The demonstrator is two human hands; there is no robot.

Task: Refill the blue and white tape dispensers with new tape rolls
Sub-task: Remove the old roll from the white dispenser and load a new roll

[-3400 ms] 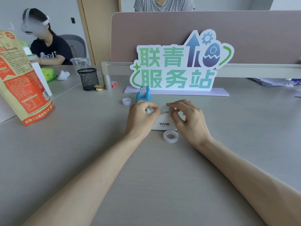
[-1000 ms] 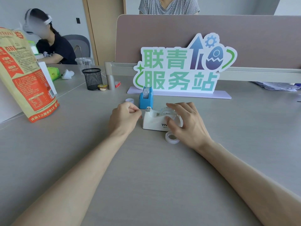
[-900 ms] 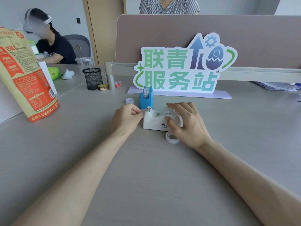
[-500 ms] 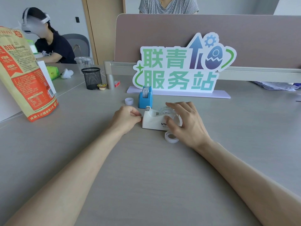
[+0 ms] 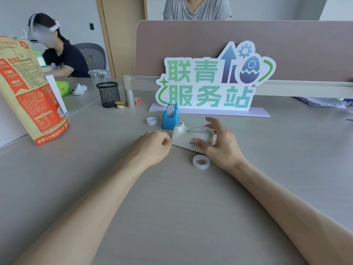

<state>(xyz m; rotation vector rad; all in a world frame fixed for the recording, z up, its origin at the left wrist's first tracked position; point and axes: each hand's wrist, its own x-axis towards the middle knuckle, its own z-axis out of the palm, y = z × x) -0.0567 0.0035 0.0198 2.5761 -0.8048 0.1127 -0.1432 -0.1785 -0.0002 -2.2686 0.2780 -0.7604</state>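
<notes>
The white tape dispenser (image 5: 183, 137) lies mid-table with a clear roll seated in it. My right hand (image 5: 222, 145) straddles its right end: the thumb rests against the front side and the fingers are spread and lifted off the roll. My left hand (image 5: 153, 146) is a closed fist with thumb and forefinger pinched together, just left of the dispenser's cutter end; I see nothing between them. The blue tape dispenser (image 5: 170, 118) stands upright just behind, with a roll in it. A loose clear tape roll (image 5: 201, 162) lies flat in front of my right hand.
A small white ring (image 5: 151, 121) sits left of the blue dispenser. Behind stands a green-lettered sign (image 5: 214, 81) on a lilac base. A black mesh cup (image 5: 108, 94) is at back left and an orange bag (image 5: 28, 92) at far left. A person sits beyond.
My right hand's fingers have lifted off the roll and spread apart. My left fist has stayed pinched beside the cutter end, and the white dispenser's left end has swung slightly away from me.
</notes>
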